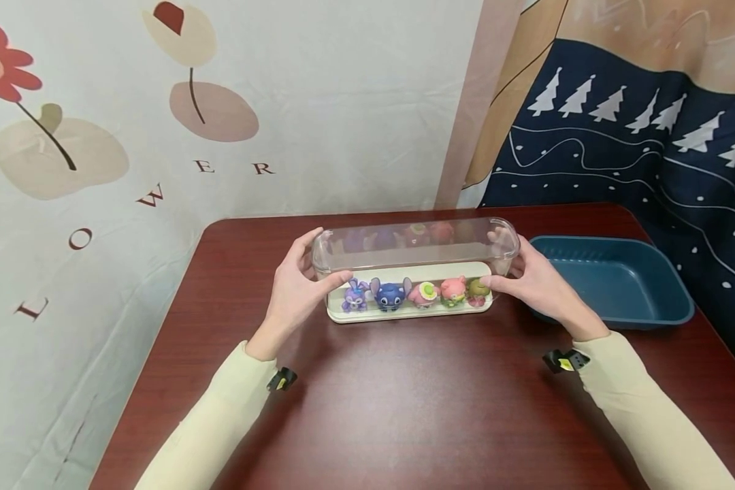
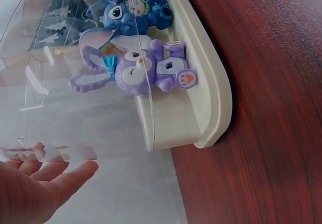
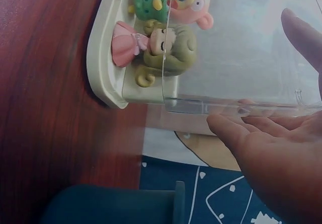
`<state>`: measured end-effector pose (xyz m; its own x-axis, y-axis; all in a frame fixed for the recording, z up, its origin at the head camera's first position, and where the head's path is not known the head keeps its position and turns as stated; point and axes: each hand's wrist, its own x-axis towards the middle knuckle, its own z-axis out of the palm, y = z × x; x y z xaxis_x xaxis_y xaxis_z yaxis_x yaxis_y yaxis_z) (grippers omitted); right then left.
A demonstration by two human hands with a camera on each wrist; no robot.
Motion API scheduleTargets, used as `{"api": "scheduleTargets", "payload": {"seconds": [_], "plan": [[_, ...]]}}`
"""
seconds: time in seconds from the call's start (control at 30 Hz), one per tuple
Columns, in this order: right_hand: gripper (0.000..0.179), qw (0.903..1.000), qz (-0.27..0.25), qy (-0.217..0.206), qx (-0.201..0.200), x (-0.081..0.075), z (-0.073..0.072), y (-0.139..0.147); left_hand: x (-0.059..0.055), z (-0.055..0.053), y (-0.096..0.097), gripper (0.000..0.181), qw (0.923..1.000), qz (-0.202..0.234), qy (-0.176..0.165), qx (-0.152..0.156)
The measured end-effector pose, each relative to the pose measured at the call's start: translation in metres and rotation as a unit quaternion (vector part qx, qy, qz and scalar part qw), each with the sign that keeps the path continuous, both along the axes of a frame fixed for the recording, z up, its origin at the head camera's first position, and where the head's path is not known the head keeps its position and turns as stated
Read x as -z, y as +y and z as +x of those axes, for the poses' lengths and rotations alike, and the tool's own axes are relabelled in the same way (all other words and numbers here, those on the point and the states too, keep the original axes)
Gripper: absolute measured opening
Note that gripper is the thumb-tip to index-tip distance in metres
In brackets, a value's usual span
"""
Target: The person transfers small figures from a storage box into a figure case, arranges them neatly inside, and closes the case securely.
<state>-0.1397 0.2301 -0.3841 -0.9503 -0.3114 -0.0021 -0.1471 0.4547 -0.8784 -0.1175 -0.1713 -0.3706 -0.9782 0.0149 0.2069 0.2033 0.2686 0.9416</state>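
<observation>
My left hand (image 1: 294, 289) and right hand (image 1: 542, 286) grip a clear plastic cover (image 1: 398, 250) at its two ends. It stands tilted over a long cream base (image 1: 398, 315), overlapping the base's back part. On the base sit several small figurines in a row. From the left come a purple rabbit figurine (image 2: 133, 75), a blue big-eared figurine (image 1: 390, 297), two pinkish ones and a doll figurine (image 3: 173, 53) with olive hair and a pink dress. Both thumbs lie on the cover's near side, with fingers round its ends.
On the right of the brown table (image 1: 404, 408) stands a dark teal basin (image 1: 625, 289), close beside my right hand. Behind the table hangs a pale cloth (image 1: 343, 136) with flower prints, and a navy cloth (image 1: 576, 156) with white trees is at the right.
</observation>
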Motion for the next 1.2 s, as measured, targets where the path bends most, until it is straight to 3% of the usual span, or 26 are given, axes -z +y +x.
{"api": "scheduleTargets", "payload": {"seconds": [0.7,1.2], "plan": [[0.102,0.999,0.043,0.002,-0.009,0.0002,-0.0019,-0.0012,0.0054,-0.0042,-0.0021,0.086,0.9994,-0.031,-0.013,0.0],[0.099,0.9995,0.031,-0.004,-0.009,-0.0015,0.0006,-0.002,0.0031,-0.0014,-0.0012,0.084,0.9996,-0.027,-0.004,0.002]]}}
